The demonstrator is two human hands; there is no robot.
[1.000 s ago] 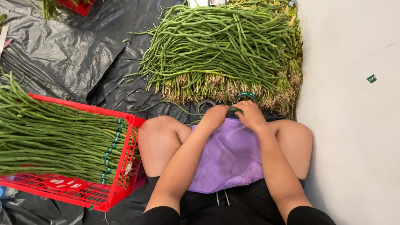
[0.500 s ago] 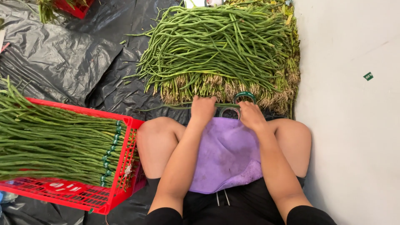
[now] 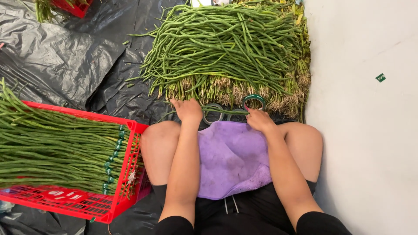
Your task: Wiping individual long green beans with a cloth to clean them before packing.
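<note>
Green tape roll [image 3: 254,102] just beyond right grip [image 3: 259,119].

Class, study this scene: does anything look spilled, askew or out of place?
A few stray green beans lie loose on the black plastic sheet, apart from the big pile. A small green scrap sits alone on the pale floor. Otherwise nothing stands out.

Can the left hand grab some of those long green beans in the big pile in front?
Probably yes. The left hand already lies at the near edge of the bean pile, fingers by the cut ends, with nothing between them.
</note>
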